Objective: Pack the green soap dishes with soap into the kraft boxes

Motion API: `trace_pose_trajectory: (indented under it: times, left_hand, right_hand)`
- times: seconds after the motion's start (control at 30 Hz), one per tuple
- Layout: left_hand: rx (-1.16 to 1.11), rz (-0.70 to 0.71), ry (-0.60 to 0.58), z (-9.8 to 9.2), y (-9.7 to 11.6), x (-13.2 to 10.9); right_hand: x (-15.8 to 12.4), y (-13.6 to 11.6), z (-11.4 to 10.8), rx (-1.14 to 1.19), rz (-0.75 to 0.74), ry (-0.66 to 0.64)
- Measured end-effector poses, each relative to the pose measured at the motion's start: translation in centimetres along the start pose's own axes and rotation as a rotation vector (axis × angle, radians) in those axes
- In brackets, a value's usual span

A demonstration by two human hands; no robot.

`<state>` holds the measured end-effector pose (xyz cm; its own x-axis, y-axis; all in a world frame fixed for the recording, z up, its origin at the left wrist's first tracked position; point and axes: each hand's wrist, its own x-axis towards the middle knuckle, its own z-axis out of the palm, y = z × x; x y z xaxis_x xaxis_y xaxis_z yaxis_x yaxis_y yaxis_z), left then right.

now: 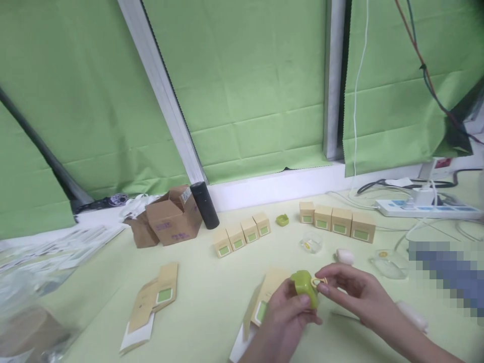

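My left hand (285,312) is closed around a small green plastic case (304,286), held up above the table. Between the thumb and fingertips of my right hand (351,292) is a small pale yellow ring (318,282), at the right side of the case; whether it is joined to the case I cannot tell. Beneath my left wrist lies a flat kraft carton (270,292) with a green label, partly hidden. Just past my right fingers is a whitish rounded piece (345,256). A pale cylinder (414,317) lies partly behind my right forearm.
Rows of small kraft boxes (242,234) stand toward the back, with a green piece (282,220) between them. Clear plastic cups (312,243) sit nearer. Flat cartons (151,302), a cardboard box (174,217) and a black bottle (204,205) are left; a power strip (427,207) is right.
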<state>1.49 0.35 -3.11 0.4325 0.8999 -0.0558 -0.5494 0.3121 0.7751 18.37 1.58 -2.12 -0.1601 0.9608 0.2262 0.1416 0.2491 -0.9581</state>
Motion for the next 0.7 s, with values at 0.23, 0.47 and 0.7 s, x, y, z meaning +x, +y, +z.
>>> trace_pose_trajectory:
  times: [0.23,0.47,0.7]
  left_hand:
    - [0.039,0.011,0.15,-0.1,-0.5,-0.2]
    - [-0.127,0.045,0.014,0.9,-0.3,0.1]
    - [0.054,0.007,0.042,0.7,-0.6,-0.2]
  right_hand:
    - [-0.5,-0.2,0.0,0.001,-0.059,0.066]
    - [-1.6,-0.5,-0.1,-0.349,-0.366,-0.027]
    - [-1.1,0.2,-0.3,-0.744,-0.577,0.039]
